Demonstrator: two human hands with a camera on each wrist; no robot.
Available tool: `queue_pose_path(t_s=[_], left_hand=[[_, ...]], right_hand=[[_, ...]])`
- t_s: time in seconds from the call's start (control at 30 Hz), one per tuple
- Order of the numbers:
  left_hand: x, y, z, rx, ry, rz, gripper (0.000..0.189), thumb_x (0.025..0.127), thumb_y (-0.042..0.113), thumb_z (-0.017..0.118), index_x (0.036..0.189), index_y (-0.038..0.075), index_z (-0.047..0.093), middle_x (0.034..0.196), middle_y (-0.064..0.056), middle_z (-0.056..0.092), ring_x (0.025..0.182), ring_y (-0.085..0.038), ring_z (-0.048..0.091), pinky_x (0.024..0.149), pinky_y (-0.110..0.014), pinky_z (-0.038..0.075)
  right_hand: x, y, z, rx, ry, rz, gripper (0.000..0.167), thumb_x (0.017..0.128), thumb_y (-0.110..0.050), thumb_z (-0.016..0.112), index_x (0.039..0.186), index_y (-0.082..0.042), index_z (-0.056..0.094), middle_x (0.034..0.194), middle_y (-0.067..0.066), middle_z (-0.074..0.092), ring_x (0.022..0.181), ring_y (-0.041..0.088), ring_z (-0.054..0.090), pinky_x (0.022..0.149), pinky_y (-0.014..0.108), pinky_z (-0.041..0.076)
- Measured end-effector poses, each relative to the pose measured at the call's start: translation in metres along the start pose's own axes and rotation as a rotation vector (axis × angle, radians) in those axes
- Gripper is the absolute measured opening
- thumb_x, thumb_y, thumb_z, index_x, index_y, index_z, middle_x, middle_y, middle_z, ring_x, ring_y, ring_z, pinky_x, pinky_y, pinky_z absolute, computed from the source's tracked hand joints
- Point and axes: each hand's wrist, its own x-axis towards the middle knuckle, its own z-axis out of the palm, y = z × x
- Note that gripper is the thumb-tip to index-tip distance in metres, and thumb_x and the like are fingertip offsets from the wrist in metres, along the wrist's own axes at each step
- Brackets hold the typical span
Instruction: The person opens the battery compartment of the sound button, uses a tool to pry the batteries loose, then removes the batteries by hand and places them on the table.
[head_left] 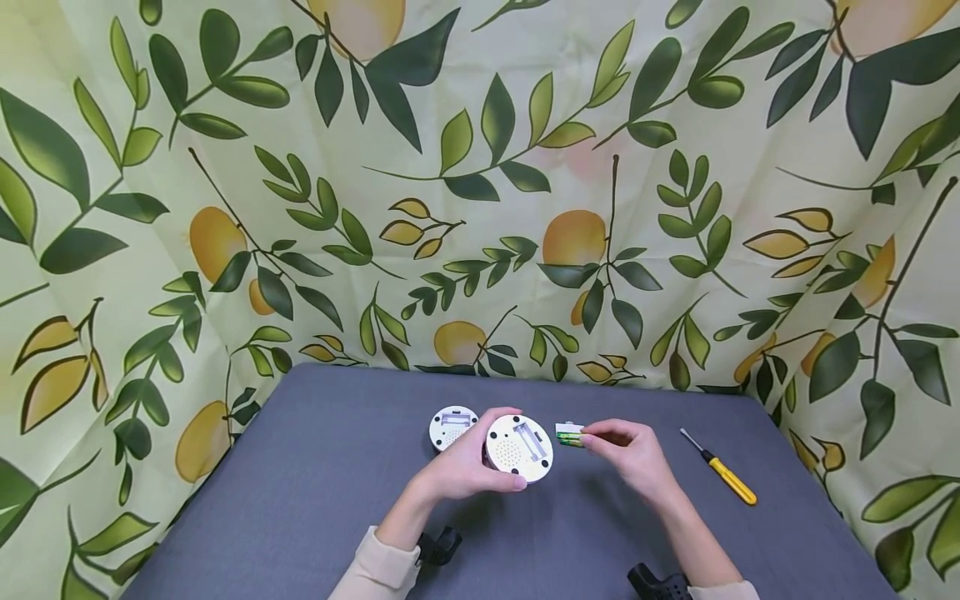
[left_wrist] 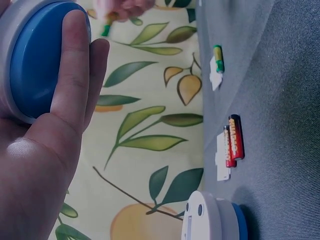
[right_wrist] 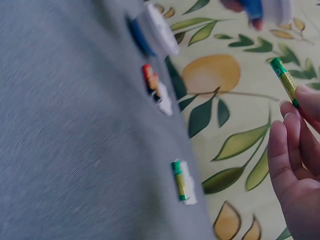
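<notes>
My left hand (head_left: pixel 465 462) grips a round white device (head_left: pixel 510 462) by its rim, its open battery compartment facing up. In the left wrist view its domed blue side (left_wrist: pixel 40 60) shows against my fingers. My right hand (head_left: pixel 633 454) pinches a green-and-yellow battery (right_wrist: pixel 285 82) between thumb and fingertips, just right of the device and apart from it. Another green battery (right_wrist: pixel 178 180) lies on the table beside a small white cover (right_wrist: pixel 189 182). A second round device (head_left: pixel 452 423) sits upside down on the table behind my left hand.
Two red-and-black batteries (left_wrist: pixel 234 140) lie by another white cover (left_wrist: pixel 222 157), between the second device and the green battery. A yellow-handled screwdriver (head_left: pixel 723 471) rests on the grey table (head_left: pixel 300 500) at the right. Leaf-patterned cloth (head_left: pixel 480 250) rises behind the table.
</notes>
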Motion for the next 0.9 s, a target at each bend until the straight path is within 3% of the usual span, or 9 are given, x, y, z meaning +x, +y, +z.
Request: queue_pose_path(t_s=[0.23, 0.53, 0.9], left_hand=[[-0.001, 0.001, 0.0, 0.008, 0.003, -0.003, 0.087, 0.077, 0.017, 0.087, 0.149, 0.013, 0.04, 0.119, -0.007, 0.058, 0.104, -0.016, 0.059, 0.09, -0.026, 0.048], [0.0, 0.0, 0.0, 0.009, 0.003, 0.001, 0.087, 0.077, 0.017, 0.087, 0.149, 0.011, 0.04, 0.119, -0.006, 0.057, 0.104, -0.015, 0.059, 0.09, -0.026, 0.048], [0.0, 0.001, 0.0, 0.016, 0.006, -0.004, 0.087, 0.077, 0.018, 0.087, 0.149, 0.011, 0.04, 0.118, -0.006, 0.058, 0.104, -0.016, 0.059, 0.09, -0.026, 0.047]], right_hand=[[0.002, 0.021, -0.002, -0.065, 0.032, 0.075, 0.017, 0.086, -0.008, 0.081, 0.099, 0.003, 0.077, 0.085, 0.01, 0.071, 0.072, 0.013, 0.064, 0.067, 0.03, 0.054], [0.011, 0.041, 0.0, -0.182, 0.009, 0.145, 0.012, 0.087, -0.008, 0.08, 0.095, 0.0, 0.077, 0.082, 0.013, 0.07, 0.069, 0.018, 0.063, 0.063, 0.027, 0.052], [0.021, 0.062, -0.005, -0.38, -0.026, 0.088, 0.004, 0.085, -0.008, 0.08, 0.086, -0.006, 0.078, 0.072, 0.0, 0.067, 0.062, 0.01, 0.059, 0.058, 0.025, 0.049]])
